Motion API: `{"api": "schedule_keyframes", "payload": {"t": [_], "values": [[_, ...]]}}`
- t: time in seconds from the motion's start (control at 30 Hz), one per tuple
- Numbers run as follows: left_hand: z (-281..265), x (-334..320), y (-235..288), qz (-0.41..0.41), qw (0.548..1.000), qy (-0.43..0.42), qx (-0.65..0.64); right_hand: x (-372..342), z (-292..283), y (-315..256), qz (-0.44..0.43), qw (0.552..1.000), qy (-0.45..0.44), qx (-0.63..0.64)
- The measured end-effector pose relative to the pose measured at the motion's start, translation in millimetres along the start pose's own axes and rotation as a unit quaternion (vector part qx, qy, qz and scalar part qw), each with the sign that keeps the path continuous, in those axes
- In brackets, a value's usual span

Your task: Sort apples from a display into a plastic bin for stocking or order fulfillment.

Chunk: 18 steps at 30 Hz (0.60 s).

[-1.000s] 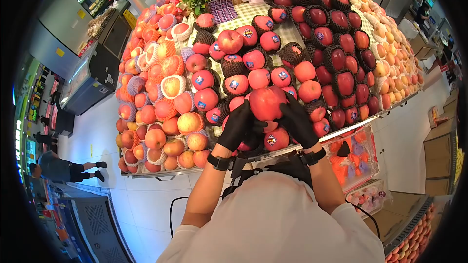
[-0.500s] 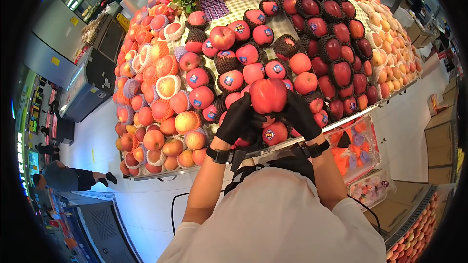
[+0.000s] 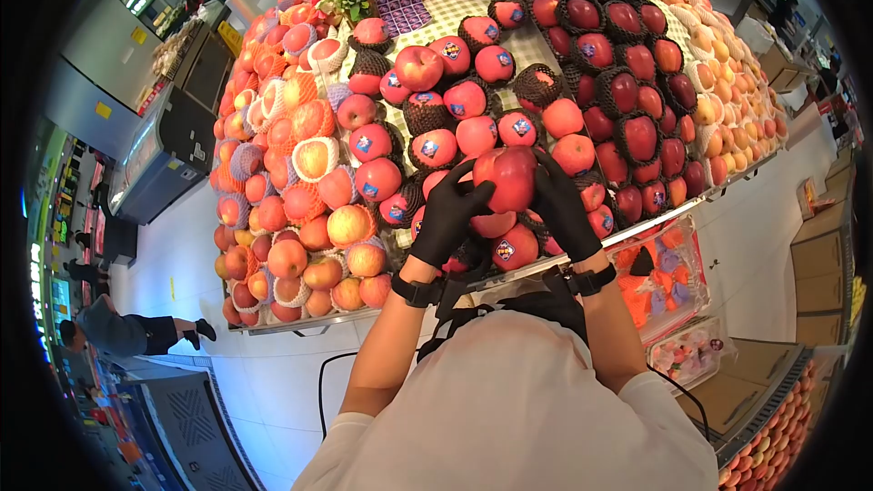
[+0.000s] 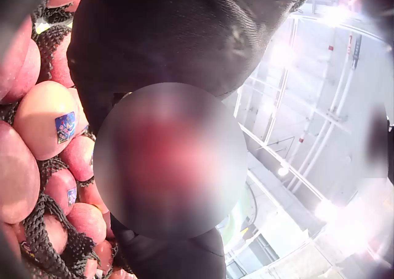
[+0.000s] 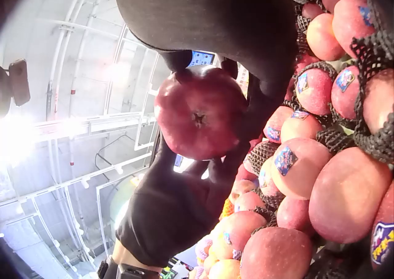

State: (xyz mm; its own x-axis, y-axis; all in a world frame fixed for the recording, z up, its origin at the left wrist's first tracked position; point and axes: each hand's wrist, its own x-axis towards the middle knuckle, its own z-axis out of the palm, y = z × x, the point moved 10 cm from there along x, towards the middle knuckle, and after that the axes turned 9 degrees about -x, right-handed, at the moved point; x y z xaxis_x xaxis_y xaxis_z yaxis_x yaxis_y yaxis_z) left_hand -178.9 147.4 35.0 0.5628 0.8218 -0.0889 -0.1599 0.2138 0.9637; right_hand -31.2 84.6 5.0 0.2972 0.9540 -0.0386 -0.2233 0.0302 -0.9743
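Note:
Above the front of the fruit display, a large red apple is held between two black-gloved hands. The left hand grips its left side, with thumb and fingers spread round it. On the other side, the right hand curls its fingers against the apple. In the right wrist view the apple's star-shaped blossom end faces the camera, with the left hand under it. A blurred disc hides most of the grip in the left wrist view; only a red patch shows through.
Stickered apples, some in black foam nets, lie below and beyond the hands. Dark red netted apples fill the right, and paler apples the left. A metal display edge runs along the front. A plastic tray sits below it.
The apple has turned in the hands and sits slightly tilted. The left hand's fingers have shifted further round its left side. Earlier, the head view moved a little relative to the display.

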Motion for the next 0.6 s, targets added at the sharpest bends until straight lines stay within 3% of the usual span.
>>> {"api": "schedule_keyframes", "payload": {"t": [0.03,0.1,0.13,0.17,0.2,0.23,0.27,0.33,0.47,0.6], "values": [[-0.4,-0.1,-1.7,-0.007,0.999,-0.002,-0.046,0.4,-0.5,-0.2,-0.007,1.0,-0.001,-0.017],[-9.5,3.2,-16.3,-0.084,0.992,0.006,-0.093,-0.1,7.3,-21.6,-0.121,0.979,-0.038,-0.162],[-12.9,3.8,-24.9,-0.123,0.986,0.01,-0.116,0.6,9.8,-24.3,-0.117,0.979,-0.038,-0.16],[-9.4,8.6,-12.0,-0.038,0.997,-0.033,-0.063,1.0,13.4,-28.7,-0.114,0.98,-0.039,-0.158],[-4.3,10.8,-0.5,0.047,0.996,-0.076,-0.008,3.4,13.6,-23.7,-0.05,0.995,-0.02,-0.082],[-2.9,11.9,1.8,0.041,0.996,-0.081,-0.01,4.8,13.7,-17.2,0.014,1.0,-0.002,-0.006],[-1.0,12.6,5.1,0.035,0.996,-0.087,-0.012,8.2,12.6,-16.3,0.013,0.999,-0.001,-0.036],[-9.7,8.5,-19.5,-0.16,0.979,-0.022,-0.128,14.7,10.6,-14.6,0.006,0.996,0.002,-0.092],[-16.4,8.0,-27.7,-0.175,0.975,-0.021,-0.134,18.1,12.1,-18.0,0.006,0.99,0.03,-0.137],[-18.4,1.8,-36.8,-0.213,0.969,-0.026,-0.12,16.7,9.5,-6.5,0.072,0.994,0.049,-0.071]]}}
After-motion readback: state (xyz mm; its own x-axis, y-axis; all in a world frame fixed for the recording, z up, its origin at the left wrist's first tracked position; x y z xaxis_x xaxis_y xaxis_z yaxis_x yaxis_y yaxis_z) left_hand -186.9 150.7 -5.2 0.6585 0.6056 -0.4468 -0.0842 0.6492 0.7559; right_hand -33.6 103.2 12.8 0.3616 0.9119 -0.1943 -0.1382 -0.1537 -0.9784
